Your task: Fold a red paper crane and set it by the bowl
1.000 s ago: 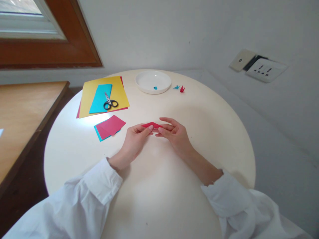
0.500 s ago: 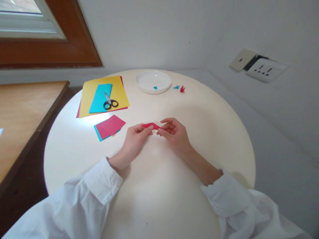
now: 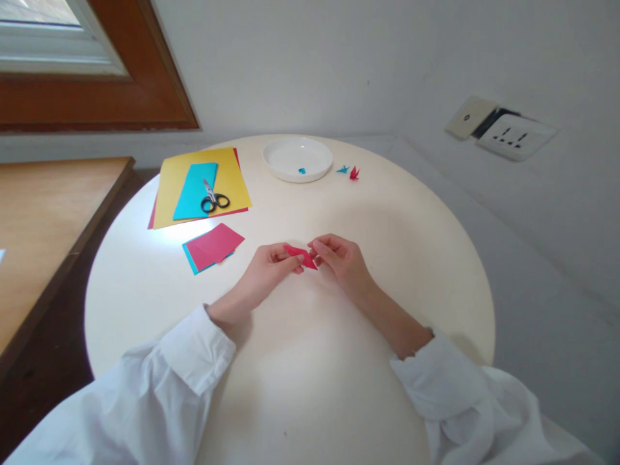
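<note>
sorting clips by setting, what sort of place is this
Probably a room in a home, used for paper craft: a round cream table against a white wall with a power socket, a wood-framed window, and coloured paper sheets under black-handled scissors.

Soft daylight from the window (image 3: pixel 43 39) at upper left lights the scene evenly, leaving a bright glare patch on the round table (image 3: pixel 159 236), faint shadows under the forearms, and wide-angle bending with mild softness toward the edges.
</note>
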Motion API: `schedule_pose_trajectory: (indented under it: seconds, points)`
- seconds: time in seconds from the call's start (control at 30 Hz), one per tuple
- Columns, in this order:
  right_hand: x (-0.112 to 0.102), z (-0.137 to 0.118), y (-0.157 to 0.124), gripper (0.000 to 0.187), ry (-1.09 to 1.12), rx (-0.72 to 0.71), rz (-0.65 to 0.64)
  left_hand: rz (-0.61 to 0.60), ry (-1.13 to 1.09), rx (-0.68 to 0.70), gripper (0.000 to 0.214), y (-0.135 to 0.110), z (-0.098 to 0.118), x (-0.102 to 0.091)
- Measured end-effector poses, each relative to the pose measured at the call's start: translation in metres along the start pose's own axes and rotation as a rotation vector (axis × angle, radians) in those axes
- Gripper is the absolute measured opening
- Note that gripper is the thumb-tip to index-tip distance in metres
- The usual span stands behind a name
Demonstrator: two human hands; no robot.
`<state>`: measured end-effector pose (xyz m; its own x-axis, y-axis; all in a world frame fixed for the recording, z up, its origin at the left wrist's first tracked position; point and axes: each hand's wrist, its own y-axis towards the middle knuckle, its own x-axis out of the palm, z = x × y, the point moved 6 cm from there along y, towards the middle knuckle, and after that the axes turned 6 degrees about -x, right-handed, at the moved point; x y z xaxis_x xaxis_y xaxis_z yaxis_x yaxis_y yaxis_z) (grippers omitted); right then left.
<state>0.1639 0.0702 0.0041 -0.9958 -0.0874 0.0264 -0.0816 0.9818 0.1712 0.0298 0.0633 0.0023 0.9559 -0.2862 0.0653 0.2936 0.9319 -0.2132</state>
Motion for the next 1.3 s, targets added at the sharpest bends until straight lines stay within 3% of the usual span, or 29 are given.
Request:
schedule_pose_trajectory:
  seconds: [0.13, 0.27, 0.43, 0.73, 1.07, 1.3]
  points:
    - [0.005, 0.0, -0.002, 0.012, -0.029, 0.007, -0.091, -0.11, 0.248, -0.01, 0.01, -0.005, 0.003, 0.007]
    - [0.006, 0.0, -0.003, 0.01, -0.049, -0.001, -0.128, -0.114, 0.285, 0.002, 0.012, -0.006, 0.003, 0.007]
    - [0.003, 0.002, -0.001, 0.017, 0.033, -0.011, -0.071, -0.124, 0.222, 0.036, 0.015, -0.004, 0.003, 0.008]
    - [0.004, -0.002, -0.001, 0.022, 0.029, -0.053, -0.052, -0.018, -0.012, 0.018, 0.017, 0.002, -0.006, -0.002]
    - [0.009, -0.007, -0.004, 0.019, 0.065, -0.093, -0.152, 0.017, -0.072, 0.028, 0.016, 0.002, -0.002, -0.002]
    - [0.01, -0.007, -0.006, 0.013, -0.075, -0.122, -0.231, -0.017, -0.077, -0.014, 0.015, 0.0, 0.001, -0.002]
